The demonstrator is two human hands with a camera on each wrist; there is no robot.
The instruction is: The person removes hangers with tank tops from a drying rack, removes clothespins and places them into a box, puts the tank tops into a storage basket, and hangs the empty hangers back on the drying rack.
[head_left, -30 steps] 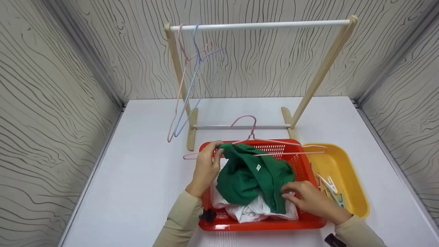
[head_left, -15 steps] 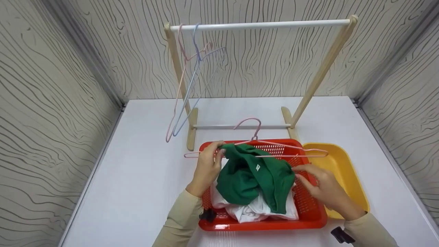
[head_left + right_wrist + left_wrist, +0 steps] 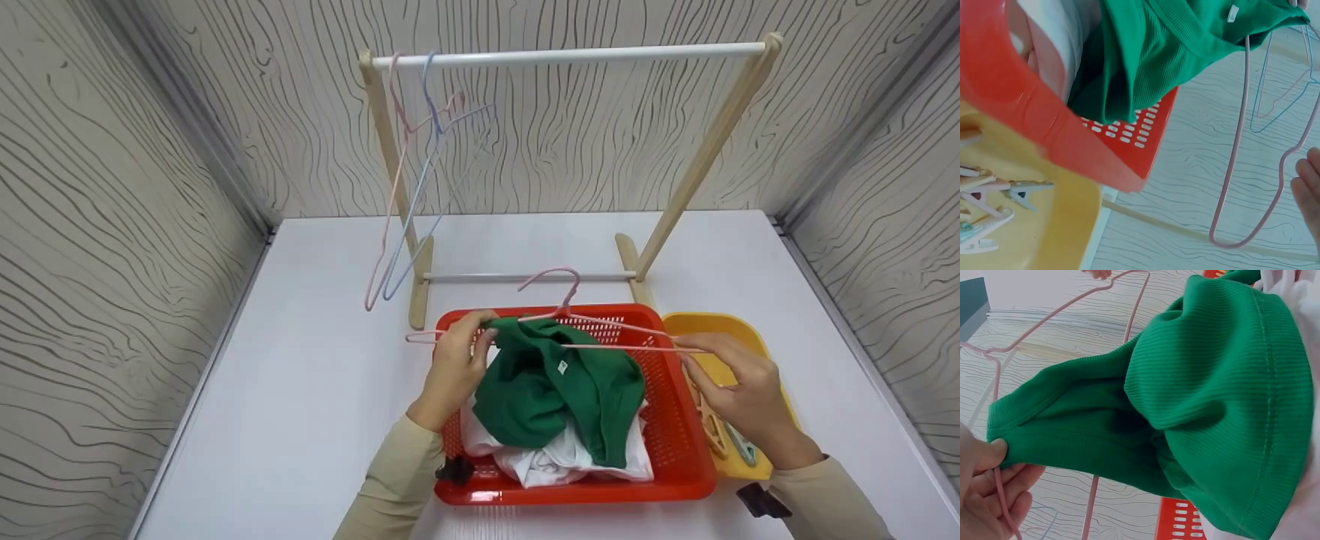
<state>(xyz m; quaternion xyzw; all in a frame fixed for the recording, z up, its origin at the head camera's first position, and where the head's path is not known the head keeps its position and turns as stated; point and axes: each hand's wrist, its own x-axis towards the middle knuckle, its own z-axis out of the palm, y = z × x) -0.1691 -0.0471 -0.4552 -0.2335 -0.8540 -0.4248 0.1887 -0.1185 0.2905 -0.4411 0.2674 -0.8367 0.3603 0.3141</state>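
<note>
My left hand point(image 3: 454, 367) pinches the edge of a green ribbed top point(image 3: 555, 397) together with a pink hanger point(image 3: 574, 300). In the left wrist view its thumb point(image 3: 992, 451) presses the cloth, and the hanger's wire runs through the grip. One side of the hanger lies inside the top's opening; its other end sticks out bare to the right. By that bare end is my right hand point(image 3: 750, 390), fingers extended; the right wrist view shows its fingers point(image 3: 1310, 177) apart from the wire. The rest of the top drapes over white clothes point(image 3: 559, 461) in a red basket point(image 3: 592, 494).
A yellow tray point(image 3: 759, 341) with several clothespins point(image 3: 712, 431) stands right of the basket, partly under my right hand. Behind is a wooden rack with a white rail point(image 3: 585, 55). From its left end hang a pink hanger point(image 3: 391, 199) and a blue hanger point(image 3: 421, 180).
My right hand has left the green top's lower right side and moved up and right to the hanger's free end. The hanger has shifted slightly right and nearer. My left hand keeps its grip.
</note>
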